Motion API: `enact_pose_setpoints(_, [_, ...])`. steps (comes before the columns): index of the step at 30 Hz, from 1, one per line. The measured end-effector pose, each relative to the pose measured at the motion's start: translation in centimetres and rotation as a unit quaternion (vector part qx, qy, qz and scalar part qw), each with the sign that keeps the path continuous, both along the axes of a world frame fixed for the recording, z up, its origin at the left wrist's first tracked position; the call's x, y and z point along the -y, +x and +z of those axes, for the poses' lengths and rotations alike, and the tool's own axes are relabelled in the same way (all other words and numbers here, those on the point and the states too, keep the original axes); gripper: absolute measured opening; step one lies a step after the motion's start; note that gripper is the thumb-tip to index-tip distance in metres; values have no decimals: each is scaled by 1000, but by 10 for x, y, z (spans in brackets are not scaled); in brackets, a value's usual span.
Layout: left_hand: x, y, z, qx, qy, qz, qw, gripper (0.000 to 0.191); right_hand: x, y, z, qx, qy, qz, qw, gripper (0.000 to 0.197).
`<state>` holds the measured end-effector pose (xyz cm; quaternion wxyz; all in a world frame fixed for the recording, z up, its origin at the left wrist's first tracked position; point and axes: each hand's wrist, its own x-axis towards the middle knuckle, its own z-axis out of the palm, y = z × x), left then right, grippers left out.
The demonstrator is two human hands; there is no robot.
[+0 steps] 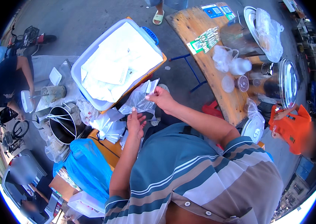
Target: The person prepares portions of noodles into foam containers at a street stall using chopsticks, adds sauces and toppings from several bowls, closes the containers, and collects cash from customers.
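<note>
My right hand [165, 100] pinches the edge of a thin clear plastic bag [139, 98] between thumb and fingers. The bag hangs crumpled beside the near side of a large plastic tub [77, 73]. Just below the bag is my left hand [136, 123], its fingers apart and palm turned inward. Its thumb tip overlaps the bag's lower edge in the picture; whether they touch I cannot tell. White cloth [144, 50] covers most of the tub's contents. A bundle of white plastic bags [110, 127] hangs left of my left hand.
A wooden table [200, 65] at right bears chopsticks [208, 39], plastic cups [239, 66] and lidded metal pots [287, 84]. At left stand a steel pot with tongs [62, 131] and a blue plastic bag [88, 165]. People stand at left [9, 72], right [292, 128] and far side [159, 15].
</note>
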<state>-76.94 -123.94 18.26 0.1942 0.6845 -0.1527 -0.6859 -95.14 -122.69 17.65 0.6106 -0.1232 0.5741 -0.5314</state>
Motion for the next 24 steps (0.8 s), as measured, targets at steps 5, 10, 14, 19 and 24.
enact_pose_setpoints(5, [6, 8, 2, 73, -206, -44, 975, 41, 18, -5, 4, -73, 20, 165, 983, 28])
enact_pose_setpoints(10, [31, -36, 28, -170, -194, -130, 957, 42, 35, -9, 21, -14, 25, 214, 976, 22])
enact_pose_setpoints(14, [51, -38, 22, -202, -166, -191, 946, 43, 38, -22, 13, -25, 45, 176, 983, 47])
enact_pose_setpoints(19, [68, -60, 28, -246, -117, -222, 936, 35, 28, -46, 13, -9, 0, 121, 993, 49])
enact_pose_setpoints(24, [106, -24, -5, -430, -42, -60, 900, 11, -14, -76, -5, -262, -25, 180, 948, 30])
